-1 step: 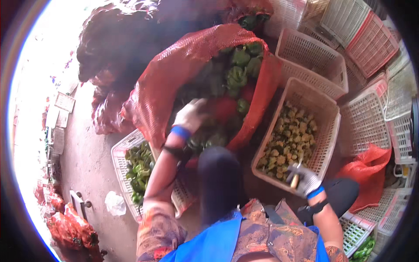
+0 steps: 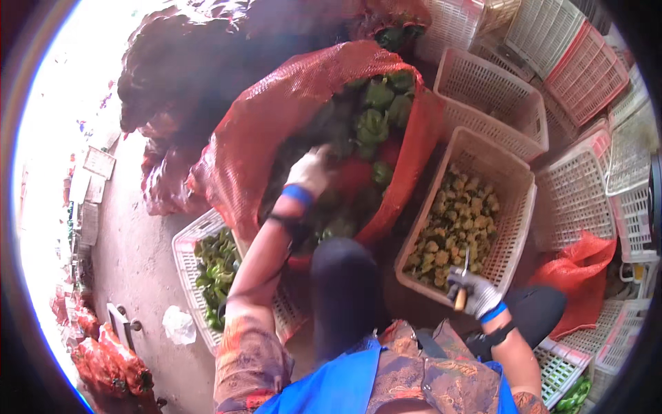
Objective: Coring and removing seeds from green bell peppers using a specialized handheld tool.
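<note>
My left hand (image 2: 309,172), in a white glove with a blue cuff, reaches into a big red mesh sack (image 2: 276,117) full of green bell peppers (image 2: 372,124). Its fingers rest among the peppers and are partly hidden. My right hand (image 2: 476,293), gloved the same way, grips a small knife (image 2: 463,276) by its wooden handle, blade pointing up. It hovers at the near rim of a white plastic basket (image 2: 520,228) holding several yellowish-green pepper pieces (image 2: 455,221).
A white basket (image 2: 186,262) of green peppers (image 2: 217,265) stands at my left. Empty white and pink baskets (image 2: 493,96) are stacked at the back right. A crumpled red bag (image 2: 576,265) lies at right, filled red sacks (image 2: 110,359) at lower left.
</note>
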The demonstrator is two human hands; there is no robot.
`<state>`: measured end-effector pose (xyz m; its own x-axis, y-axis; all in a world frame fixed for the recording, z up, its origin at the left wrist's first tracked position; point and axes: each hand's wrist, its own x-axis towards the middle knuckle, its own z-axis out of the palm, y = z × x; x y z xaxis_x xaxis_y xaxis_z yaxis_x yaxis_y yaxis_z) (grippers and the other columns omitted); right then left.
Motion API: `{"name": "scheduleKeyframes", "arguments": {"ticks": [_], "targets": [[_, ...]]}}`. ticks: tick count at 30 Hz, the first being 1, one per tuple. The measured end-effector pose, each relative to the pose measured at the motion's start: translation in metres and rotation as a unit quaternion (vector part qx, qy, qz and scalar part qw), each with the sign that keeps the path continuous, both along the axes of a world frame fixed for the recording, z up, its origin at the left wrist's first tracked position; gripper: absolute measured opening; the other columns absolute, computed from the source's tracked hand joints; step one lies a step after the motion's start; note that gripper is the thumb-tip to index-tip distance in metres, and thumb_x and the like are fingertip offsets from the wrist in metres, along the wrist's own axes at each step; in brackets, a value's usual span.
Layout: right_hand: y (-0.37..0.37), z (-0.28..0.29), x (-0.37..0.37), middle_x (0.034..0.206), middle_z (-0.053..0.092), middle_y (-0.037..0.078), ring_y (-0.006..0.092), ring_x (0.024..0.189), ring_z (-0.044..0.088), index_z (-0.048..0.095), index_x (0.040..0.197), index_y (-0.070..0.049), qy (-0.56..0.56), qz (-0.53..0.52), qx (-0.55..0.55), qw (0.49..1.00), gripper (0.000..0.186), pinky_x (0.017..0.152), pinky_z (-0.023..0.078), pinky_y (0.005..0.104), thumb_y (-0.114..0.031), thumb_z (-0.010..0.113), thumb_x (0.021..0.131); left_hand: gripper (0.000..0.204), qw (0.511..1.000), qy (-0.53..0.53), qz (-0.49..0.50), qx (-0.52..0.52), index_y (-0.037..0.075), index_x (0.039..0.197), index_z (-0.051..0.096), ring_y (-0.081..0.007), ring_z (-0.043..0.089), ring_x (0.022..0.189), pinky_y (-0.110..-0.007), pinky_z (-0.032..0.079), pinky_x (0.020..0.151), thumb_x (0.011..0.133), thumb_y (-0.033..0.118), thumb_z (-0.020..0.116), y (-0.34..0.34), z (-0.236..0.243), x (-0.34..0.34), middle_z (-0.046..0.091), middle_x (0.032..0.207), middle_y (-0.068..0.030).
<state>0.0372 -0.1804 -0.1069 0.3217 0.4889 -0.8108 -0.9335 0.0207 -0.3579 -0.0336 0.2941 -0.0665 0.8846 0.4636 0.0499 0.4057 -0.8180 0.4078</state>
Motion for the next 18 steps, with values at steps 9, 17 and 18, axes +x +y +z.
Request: {"name": "scheduleKeyframes", "arguments": {"ticks": [9, 17, 18], "targets": [[-0.001, 0.027, -0.004, 0.095, 0.061, 0.006, 0.0155, 0.064, 0.055, 0.049, 0.128, -0.003, -0.100, 0.019, -0.023, 0.995, 0.047, 0.063, 0.051, 0.0349, -0.006, 0.060, 0.082, 0.095, 0.971, 0.163, 0.098, 0.148, 0.012, 0.152, 0.021, -0.0376, 0.058, 0.116, -0.044, 0.051, 0.090, 0.074, 0.027, 0.073, 0.054, -0.111, 0.101, 0.046, 0.139, -0.0271], [0.034, 0.128, -0.007, 0.083, 0.060, 0.003, 0.0069, 0.049, 0.047, 0.034, 0.146, 0.000, -0.378, 0.139, -0.044, 0.914, 0.061, 0.046, 0.043, 0.0224, -0.022, 0.057, 0.094, 0.098, 0.923, -0.260, -0.201, -0.202, 0.004, 0.144, 0.025, -0.0286, 0.056, 0.116, -0.041, 0.049, 0.093, 0.067, 0.014, 0.085, -0.062, 0.088, 0.021, 0.052, 0.128, -0.0173], [0.046, 0.150, -0.009, 0.084, 0.060, 0.004, 0.0062, 0.049, 0.048, 0.031, 0.148, -0.001, -0.432, 0.117, -0.028, 0.894, 0.062, 0.046, 0.043, 0.0218, -0.022, 0.056, 0.095, 0.097, 0.915, -0.282, -0.287, -0.024, 0.004, 0.143, 0.024, -0.0269, 0.054, 0.116, -0.040, 0.048, 0.093, 0.067, 0.011, 0.084, -0.094, 0.102, 0.022, 0.051, 0.127, -0.0170]]}}
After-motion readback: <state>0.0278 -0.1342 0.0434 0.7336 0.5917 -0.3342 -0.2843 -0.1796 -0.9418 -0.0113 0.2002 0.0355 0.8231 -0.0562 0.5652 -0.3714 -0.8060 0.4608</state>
